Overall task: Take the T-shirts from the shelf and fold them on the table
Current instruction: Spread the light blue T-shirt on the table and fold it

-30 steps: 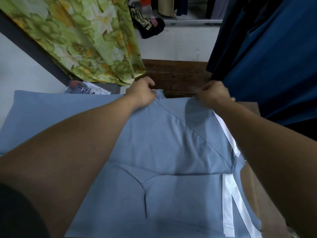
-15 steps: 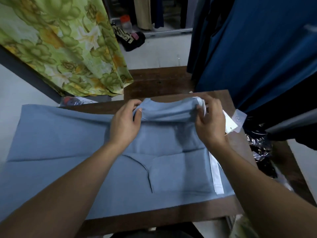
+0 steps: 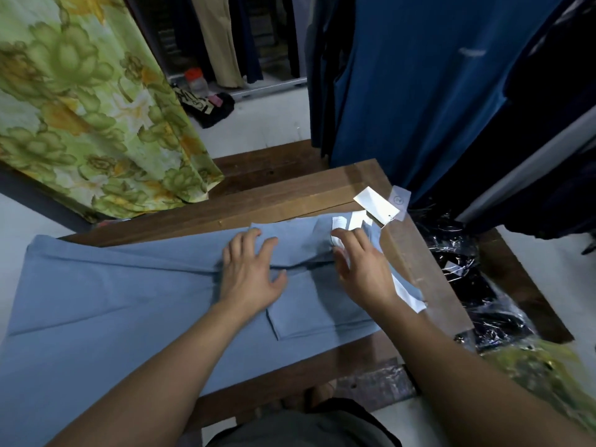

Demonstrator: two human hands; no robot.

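Note:
A light blue T-shirt [image 3: 113,295] with white trim lies spread across the wooden table [image 3: 290,195]. Its right part is folded over on itself, and a white paper tag [image 3: 375,206] sticks out past the folded end. My left hand [image 3: 250,272] rests flat with spread fingers on the fold near the shirt's middle. My right hand [image 3: 361,266] lies on the folded end to the right, fingers straight and slightly spread, touching the cloth by the white trim. Neither hand grips anything.
A green floral cloth [image 3: 87,101] hangs at the left behind the table. Dark blue garments [image 3: 435,91] hang at the right, close to the table's far corner. Black items wrapped in plastic [image 3: 467,279] lie on a lower surface at the right. A dark bag [image 3: 209,108] sits on the floor.
Both hands held the shirt's far edge, lifted it and brought it over toward me. Now the fold lies down and both hands have let go and press flat on it.

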